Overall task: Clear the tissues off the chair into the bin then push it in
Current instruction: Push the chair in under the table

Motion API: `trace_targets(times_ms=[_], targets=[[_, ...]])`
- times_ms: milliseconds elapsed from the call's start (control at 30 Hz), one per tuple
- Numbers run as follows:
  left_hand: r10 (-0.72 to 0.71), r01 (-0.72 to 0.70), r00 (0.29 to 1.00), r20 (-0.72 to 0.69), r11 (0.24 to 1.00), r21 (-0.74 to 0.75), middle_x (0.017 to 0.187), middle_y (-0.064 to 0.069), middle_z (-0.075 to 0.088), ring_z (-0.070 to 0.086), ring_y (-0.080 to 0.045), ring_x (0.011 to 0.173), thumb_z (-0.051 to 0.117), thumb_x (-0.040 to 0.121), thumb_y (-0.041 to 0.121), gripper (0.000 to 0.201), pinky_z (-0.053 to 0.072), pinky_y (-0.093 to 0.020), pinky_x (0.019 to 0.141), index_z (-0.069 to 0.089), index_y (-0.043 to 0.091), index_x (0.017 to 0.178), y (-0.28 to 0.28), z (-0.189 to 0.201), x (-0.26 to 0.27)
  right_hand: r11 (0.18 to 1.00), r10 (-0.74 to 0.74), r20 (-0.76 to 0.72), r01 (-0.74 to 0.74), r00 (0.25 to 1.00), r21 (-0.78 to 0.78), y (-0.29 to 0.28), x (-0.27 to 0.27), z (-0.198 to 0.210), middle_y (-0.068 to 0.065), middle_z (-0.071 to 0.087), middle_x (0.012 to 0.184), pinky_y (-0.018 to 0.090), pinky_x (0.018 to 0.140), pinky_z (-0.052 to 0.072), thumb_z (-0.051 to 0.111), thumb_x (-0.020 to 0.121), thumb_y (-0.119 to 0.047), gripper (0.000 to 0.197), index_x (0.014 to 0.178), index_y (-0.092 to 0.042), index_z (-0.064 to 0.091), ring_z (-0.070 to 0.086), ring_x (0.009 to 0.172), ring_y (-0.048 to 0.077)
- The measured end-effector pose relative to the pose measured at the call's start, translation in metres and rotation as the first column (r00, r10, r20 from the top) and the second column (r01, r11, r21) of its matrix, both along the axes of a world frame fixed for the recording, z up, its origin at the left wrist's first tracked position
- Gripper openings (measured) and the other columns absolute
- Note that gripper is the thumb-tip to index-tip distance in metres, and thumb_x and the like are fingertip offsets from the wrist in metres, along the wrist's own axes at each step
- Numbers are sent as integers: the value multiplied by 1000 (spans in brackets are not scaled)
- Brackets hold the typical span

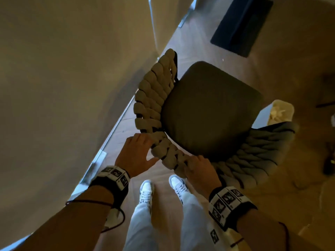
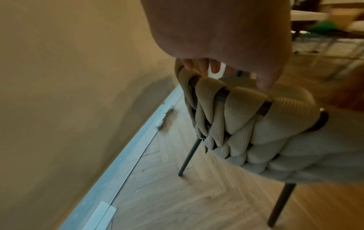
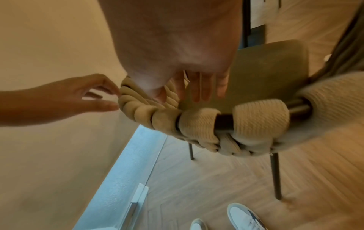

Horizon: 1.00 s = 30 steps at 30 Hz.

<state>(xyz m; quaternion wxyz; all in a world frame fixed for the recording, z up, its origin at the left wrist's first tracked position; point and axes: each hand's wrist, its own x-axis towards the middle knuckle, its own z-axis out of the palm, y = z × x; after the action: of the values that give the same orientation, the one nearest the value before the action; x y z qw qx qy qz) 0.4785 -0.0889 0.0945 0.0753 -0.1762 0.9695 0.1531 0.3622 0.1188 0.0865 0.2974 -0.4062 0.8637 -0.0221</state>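
Observation:
The chair has a dark seat [image 1: 208,109] with nothing lying on it and a curved back [image 1: 150,98] woven from thick beige rolls. I stand behind it. My left hand [image 1: 143,149] holds the top rim of the back, fingers over it and thumb below. In the left wrist view the left hand [image 2: 230,74] sits on the woven back [image 2: 246,118]. My right hand [image 1: 197,167] rests on the rim further right; its straight fingers [image 3: 201,91] hang over the back [image 3: 197,124] toward the seat [image 3: 265,74]. A white bin [image 1: 288,107] beyond the chair holds crumpled tissues [image 1: 276,113].
A beige wall [image 1: 63,87] with a pale skirting board [image 1: 101,156] runs close along the chair's left. A black mat [image 1: 243,26] lies on the herringbone wood floor far ahead. My white shoes [image 1: 146,191] stand just behind the chair. Thin dark chair legs [image 2: 189,155] stand on the floor.

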Motion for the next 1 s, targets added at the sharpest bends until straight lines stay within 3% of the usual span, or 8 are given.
trace_targets(times_ms=[100, 167, 233, 300, 367, 567, 733, 1000], targets=[[-274, 279, 956, 104, 960, -37, 130, -8, 58, 51, -31, 123, 53, 75, 69, 67, 34, -49, 107, 58, 20, 120, -11, -14, -2, 910, -380, -28, 368, 925, -192, 13, 34, 10, 2, 59, 115, 38, 83, 46, 57, 84, -38, 41, 121, -20, 51, 57, 103, 25], [-407, 417, 901, 152, 908, -36, 134, -6, 56, 44, -31, 130, 50, 74, 74, 70, 30, -52, 111, 55, 24, 124, -11, -26, -1, 885, -449, -138, 418, 883, -205, 22, 58, 11, 2, 57, 124, 43, 95, 43, 61, 79, -46, 55, 126, -23, 47, 54, 114, 25], [-457, 467, 874, 165, 884, -31, 136, -6, 55, 40, -31, 134, 43, 78, 75, 73, 26, -55, 113, 49, 25, 131, -12, -37, -5, 898, -440, -196, 430, 876, -96, 28, 76, -4, 3, 50, 137, 50, 110, 29, 53, 79, -58, 66, 134, -24, 42, 43, 129, 25], [-454, 464, 878, 150, 885, -38, 136, -6, 56, 40, -31, 135, 37, 81, 74, 73, 16, -55, 115, 48, 24, 133, -10, -46, -10, 903, -421, -211, 430, 882, -4, 28, 86, -20, 5, 48, 140, 54, 112, 15, 44, 79, -66, 72, 136, -22, 41, 39, 134, 27], [-446, 454, 886, 129, 890, -42, 133, -6, 58, 44, -32, 132, 37, 83, 73, 71, 8, -52, 114, 52, 23, 130, -9, -52, -13, 886, -449, -231, 464, 863, 10, 21, 85, -28, 6, 53, 137, 57, 110, 9, 39, 82, -67, 70, 134, -21, 45, 43, 132, 29], [-432, 438, 897, 88, 897, -59, 116, 0, 63, 54, -24, 113, 37, 84, 73, 59, 15, -52, 113, 57, 28, 116, -17, -59, -26, 881, -471, -251, 467, 846, -79, 9, 64, -32, 1, 58, 106, 58, 111, 16, 36, 85, -63, 52, 113, -24, 53, 57, 102, 24], [-400, 402, 915, 41, 913, -69, 105, 1, 64, 59, -24, 103, 37, 84, 71, 52, 19, -52, 109, 54, 29, 111, -7, -61, -64, 895, -445, -255, 436, 858, -97, 18, 14, -35, -3, 58, 105, 53, 112, 14, 32, 84, -64, 50, 110, -27, 53, 57, 104, 22], [-337, 340, 940, 43, 938, -72, 101, 5, 66, 62, -22, 98, 35, 81, 74, 58, 21, -47, 108, 56, 29, 111, -17, -67, -170, 904, -426, -273, 395, 862, -165, 4, -110, -41, -7, 61, 98, 49, 106, 19, 49, 76, -65, 46, 104, -29, 52, 61, 96, 20]])
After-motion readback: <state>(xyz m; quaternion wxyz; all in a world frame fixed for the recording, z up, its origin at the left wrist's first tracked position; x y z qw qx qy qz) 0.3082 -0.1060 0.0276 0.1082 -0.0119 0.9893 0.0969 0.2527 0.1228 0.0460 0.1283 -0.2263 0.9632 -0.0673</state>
